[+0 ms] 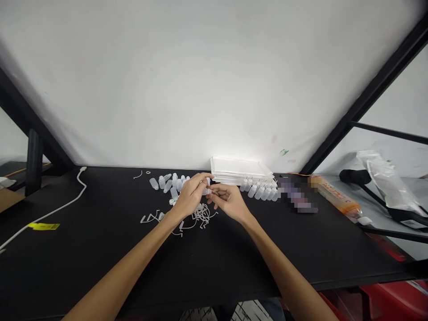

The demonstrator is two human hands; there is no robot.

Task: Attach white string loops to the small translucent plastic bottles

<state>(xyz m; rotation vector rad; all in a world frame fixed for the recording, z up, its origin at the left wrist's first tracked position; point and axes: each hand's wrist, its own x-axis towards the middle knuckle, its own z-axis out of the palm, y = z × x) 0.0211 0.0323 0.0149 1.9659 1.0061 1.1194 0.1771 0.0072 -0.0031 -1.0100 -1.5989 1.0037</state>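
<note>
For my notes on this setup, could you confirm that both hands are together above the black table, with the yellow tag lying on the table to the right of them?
Not quite: the head view shows the yellow tag lying to the left of the left hand and right hand, not to their right. Both hands are together above the black table, as you said.

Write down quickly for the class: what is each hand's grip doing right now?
Left hand: closed, pinching a small white plastic piece.
Right hand: curled against that piece; whether it grips cannot be told.
</note>
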